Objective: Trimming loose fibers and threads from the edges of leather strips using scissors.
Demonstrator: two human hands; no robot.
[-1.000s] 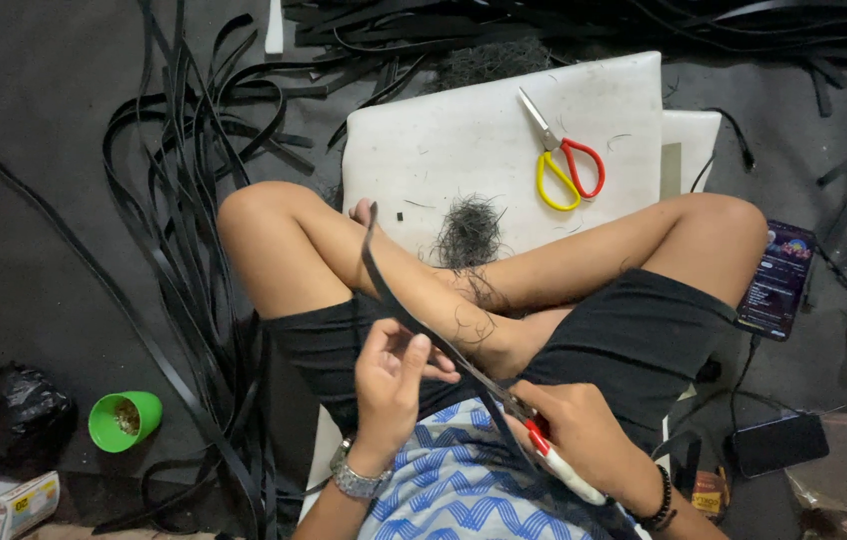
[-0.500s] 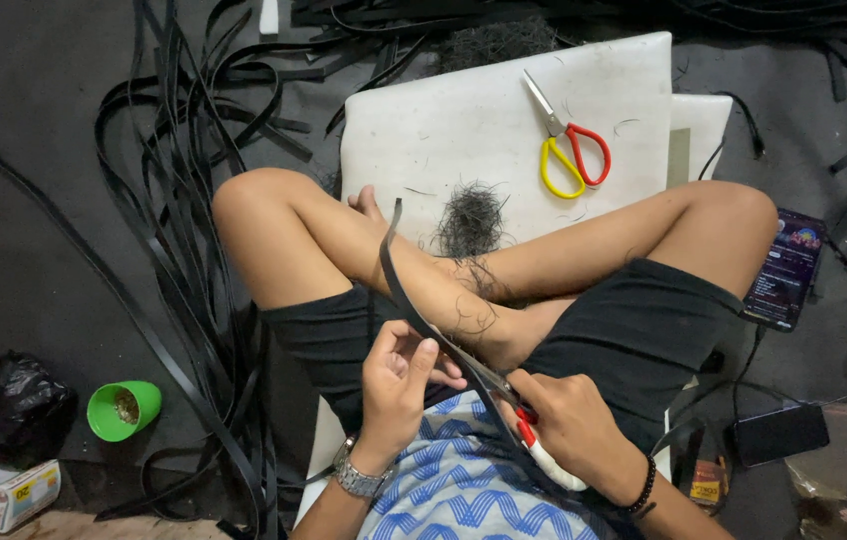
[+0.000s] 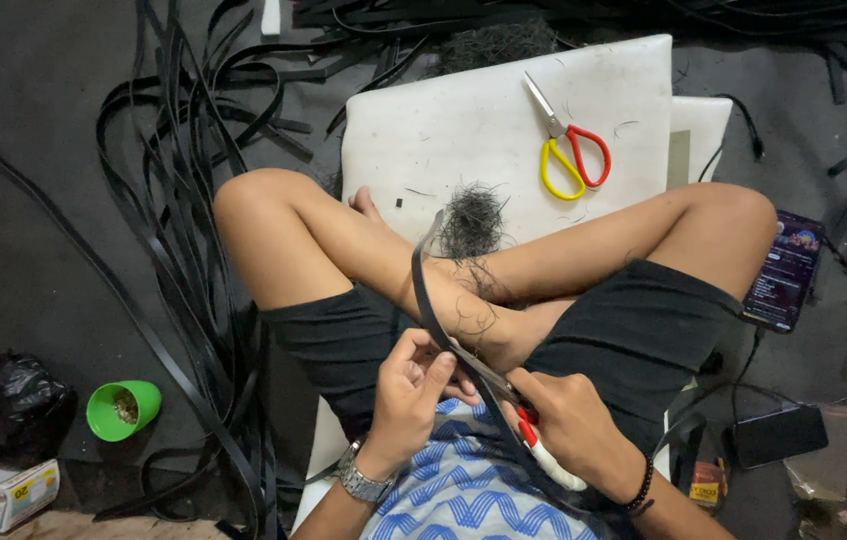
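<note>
The left hand (image 3: 406, 390) is raised over the lap, wrist bent, its fingers curled and pinching a long flat black rubber strip (image 3: 427, 290) that arcs up across the crossed shins toward the white foam cushion (image 3: 464, 120). The right hand (image 3: 569, 425) sits just beside it, fingers wrapped round the red-and-white handled scissors (image 3: 524, 430) — blades laid along the strip's edge, though how far apart they stand is hard to tell. The strip's lower end vanishes under the hands. A second yellow-and-red handled pair of scissors (image 3: 569, 150) lies apart on the cushion.
</note>
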